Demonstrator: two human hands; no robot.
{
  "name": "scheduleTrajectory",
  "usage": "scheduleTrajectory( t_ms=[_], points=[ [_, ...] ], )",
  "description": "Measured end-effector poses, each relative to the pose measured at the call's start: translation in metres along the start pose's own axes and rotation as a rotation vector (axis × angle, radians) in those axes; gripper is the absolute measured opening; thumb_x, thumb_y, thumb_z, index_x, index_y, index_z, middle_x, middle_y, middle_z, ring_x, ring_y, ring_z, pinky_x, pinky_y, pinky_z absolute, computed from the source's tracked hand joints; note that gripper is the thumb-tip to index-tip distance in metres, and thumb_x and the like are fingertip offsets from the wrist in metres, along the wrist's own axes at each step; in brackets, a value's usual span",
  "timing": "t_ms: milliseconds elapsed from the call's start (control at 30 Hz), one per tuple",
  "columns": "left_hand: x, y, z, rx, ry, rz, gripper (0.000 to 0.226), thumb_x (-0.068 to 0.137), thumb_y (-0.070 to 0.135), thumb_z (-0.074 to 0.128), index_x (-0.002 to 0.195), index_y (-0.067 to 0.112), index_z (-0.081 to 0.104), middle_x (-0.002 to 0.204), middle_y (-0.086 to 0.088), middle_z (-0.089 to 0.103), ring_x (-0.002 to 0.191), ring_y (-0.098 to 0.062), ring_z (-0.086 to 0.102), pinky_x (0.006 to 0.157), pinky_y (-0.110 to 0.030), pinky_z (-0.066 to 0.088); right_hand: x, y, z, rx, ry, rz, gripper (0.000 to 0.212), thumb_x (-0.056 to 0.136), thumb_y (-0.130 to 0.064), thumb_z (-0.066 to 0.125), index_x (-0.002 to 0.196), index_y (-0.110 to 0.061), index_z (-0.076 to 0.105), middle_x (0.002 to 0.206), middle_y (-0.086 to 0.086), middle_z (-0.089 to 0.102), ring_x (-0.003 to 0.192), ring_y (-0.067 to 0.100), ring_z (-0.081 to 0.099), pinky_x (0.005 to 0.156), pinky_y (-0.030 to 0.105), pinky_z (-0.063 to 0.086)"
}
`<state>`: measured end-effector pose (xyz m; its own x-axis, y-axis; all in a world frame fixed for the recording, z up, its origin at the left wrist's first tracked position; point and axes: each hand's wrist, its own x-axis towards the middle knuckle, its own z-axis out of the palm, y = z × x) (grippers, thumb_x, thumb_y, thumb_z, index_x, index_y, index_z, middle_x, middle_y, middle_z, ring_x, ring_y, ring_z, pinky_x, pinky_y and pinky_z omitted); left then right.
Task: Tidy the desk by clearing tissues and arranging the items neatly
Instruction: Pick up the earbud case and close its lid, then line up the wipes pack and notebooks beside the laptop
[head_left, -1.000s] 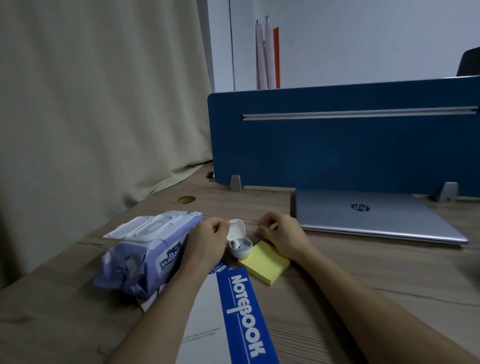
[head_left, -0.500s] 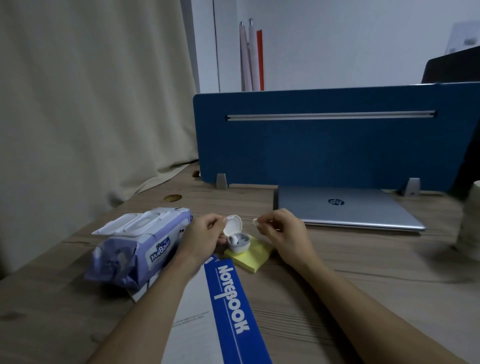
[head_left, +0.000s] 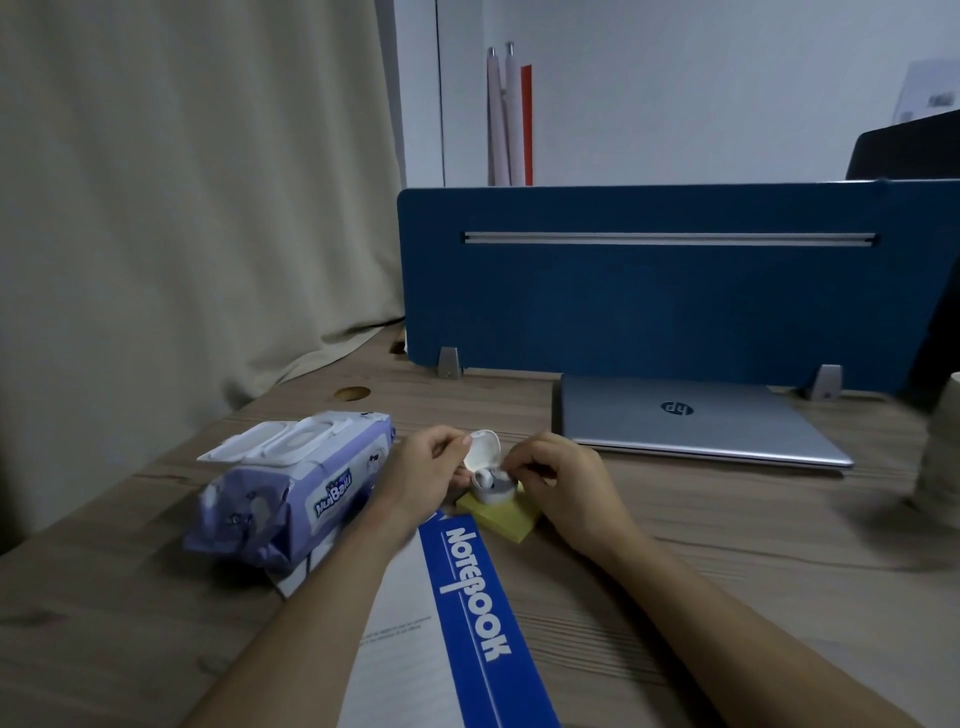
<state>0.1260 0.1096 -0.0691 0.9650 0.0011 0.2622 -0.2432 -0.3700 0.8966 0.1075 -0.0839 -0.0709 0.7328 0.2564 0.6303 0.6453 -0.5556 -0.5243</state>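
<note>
At frame centre the left hand (head_left: 426, 475) grips the open earbud case (head_left: 491, 480), steadying it on the yellow sticky pad (head_left: 506, 517) so the right hand (head_left: 553, 483), fingertips pinched on a small earbud, can seat it; wipes pack (head_left: 296, 488) lies left

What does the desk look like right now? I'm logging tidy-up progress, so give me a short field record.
left hand: holds the open earbud case by its lid side
right hand: fingers pinched at the case's bowl, apparently seating an earbud
case rests on: yellow sticky notes
wipes pack: left of the hands, lying on the notebook
laptop: closed, by the blue divider
</note>
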Motion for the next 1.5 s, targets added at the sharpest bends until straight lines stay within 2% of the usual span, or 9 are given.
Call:
scheduleTrajectory(
  t_ms=[333,467,633,733,833,1033,1167,1300,1500],
  points=[
    [0.000,0.002,0.000,-0.064,-0.042,-0.001,0.030,0.097,0.047,0.049,0.092,0.028,0.072,0.082,-0.004,0.074,0.072,-0.015,0.070,0.076,-0.042,0.059,0.000,0.007,-0.002,0.054,0.170,0.102,0.031,0.089,0.000,0.050,0.105,-0.022,0.064,0.088,-0.012,0.064,0.084,0.001,0.060,0.070,0.012,0.046],
    [-0.003,0.005,-0.003,-0.102,-0.115,-0.021,0.049,0.093,0.063,0.041,0.090,0.030,0.076,0.087,0.001,0.076,0.081,-0.018,0.071,0.070,-0.034,0.054,0.001,0.014,-0.008,0.148,0.277,0.183,0.028,0.087,0.002,0.047,0.097,-0.018,0.065,0.082,-0.005,0.065,0.079,0.010,0.062,0.072,0.028,0.052],
    [-0.004,0.007,-0.003,-0.161,-0.128,-0.019,0.064,0.085,0.071,0.037,0.094,0.020,0.075,0.093,0.001,0.077,0.086,-0.016,0.073,0.071,-0.028,0.055,0.000,0.013,-0.008,0.169,0.082,0.215,0.020,0.092,-0.021,0.056,0.110,-0.026,0.063,0.104,-0.011,0.064,0.092,0.001,0.060,0.079,0.024,0.052],
    [-0.004,0.007,-0.003,-0.215,-0.129,-0.008,0.060,0.089,0.066,0.039,0.103,0.018,0.071,0.100,0.001,0.076,0.088,-0.020,0.073,0.073,-0.030,0.056,-0.002,0.013,0.000,0.074,-0.188,0.183,0.047,0.083,-0.047,0.063,0.127,-0.034,0.051,0.123,-0.015,0.055,0.106,-0.002,0.053,0.087,0.022,0.048],
    [-0.006,0.007,-0.003,-0.234,-0.145,-0.008,0.051,0.095,0.059,0.039,0.107,0.019,0.068,0.102,0.002,0.075,0.087,-0.022,0.074,0.074,-0.031,0.058,-0.002,0.015,0.004,-0.041,-0.260,0.091,0.047,0.081,-0.048,0.065,0.124,-0.035,0.052,0.123,-0.012,0.058,0.107,0.001,0.053,0.087,0.023,0.047],
    [-0.014,0.005,-0.006,-0.146,-0.092,0.010,0.041,0.101,0.048,0.036,0.103,0.020,0.067,0.096,0.004,0.074,0.081,-0.017,0.072,0.068,-0.030,0.056,-0.004,0.030,-0.015,-0.080,-0.116,0.232,0.034,0.082,-0.045,0.069,0.111,-0.032,0.058,0.110,-0.011,0.060,0.097,0.005,0.056,0.077,0.022,0.046],
    [-0.020,0.000,-0.001,-0.075,-0.067,0.027,0.032,0.102,0.040,0.040,0.098,0.023,0.067,0.093,0.003,0.073,0.088,-0.012,0.070,0.072,-0.024,0.053,-0.016,0.039,-0.034,-0.120,-0.059,0.396,0.034,0.082,-0.042,0.069,0.110,-0.025,0.060,0.109,-0.006,0.061,0.097,0.012,0.057,0.082,0.033,0.050],
    [-0.023,-0.001,0.001,0.044,-0.098,-0.004,0.021,0.100,0.041,0.047,0.097,0.031,0.065,0.096,0.004,0.071,0.088,-0.015,0.069,0.079,-0.038,0.057,-0.033,0.040,-0.050,-0.218,0.019,0.509,0.034,0.087,-0.037,0.065,0.117,-0.021,0.060,0.119,0.000,0.063,0.108,0.020,0.057,0.092,0.041,0.048],
    [-0.040,0.007,-0.001,0.162,-0.227,-0.013,0.014,0.091,0.042,0.063,0.099,0.051,0.056,0.104,0.017,0.066,0.082,-0.006,0.070,0.060,-0.022,0.055,-0.062,0.041,-0.083,-0.380,0.104,0.639,0.037,0.088,-0.022,0.063,0.125,-0.024,0.061,0.131,0.005,0.060,0.119,0.032,0.051,0.099,0.043,0.042]
  ],
)
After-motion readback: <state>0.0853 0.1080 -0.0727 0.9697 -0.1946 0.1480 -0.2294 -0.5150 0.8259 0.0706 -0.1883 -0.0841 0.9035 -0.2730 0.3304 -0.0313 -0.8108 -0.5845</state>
